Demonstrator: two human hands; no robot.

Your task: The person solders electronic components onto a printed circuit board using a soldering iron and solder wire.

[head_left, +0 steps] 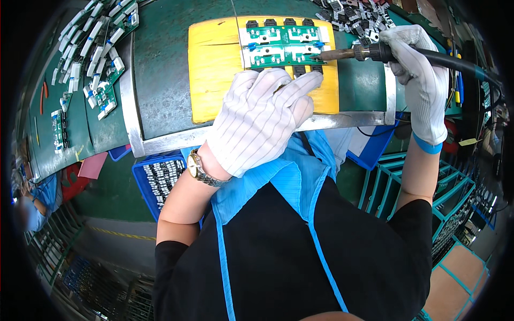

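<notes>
A: Where is the circuit board [289, 46]?
B: In the upper middle of the frame, green with white parts, on a yellow block [214, 69]. Dark connectors [270, 22] stand along its upper edge, and more show at the lower edge.

A: And what are the hands doing?
B: The right hand [420, 75], in a white glove at the upper right, is closed around a soldering iron [369, 52]. Its tip points left, at the board's lower right corner; I can't tell whether they touch.

A: The other one?
B: The left hand [257, 117], gloved as well, lies over the block's lower part, fingers partly bent and slightly parted, fingertips just below the board. Whether it grips anything, I can't tell.

A: What else is on the worktop [160, 64]?
B: A heap of boards with white parts [96, 48] at the upper left of the frame, and a pile of small black and silver pieces [356, 18] at the upper right. Below the worktop's front edge, left of centre, sits a blue bin [140, 176].
</notes>
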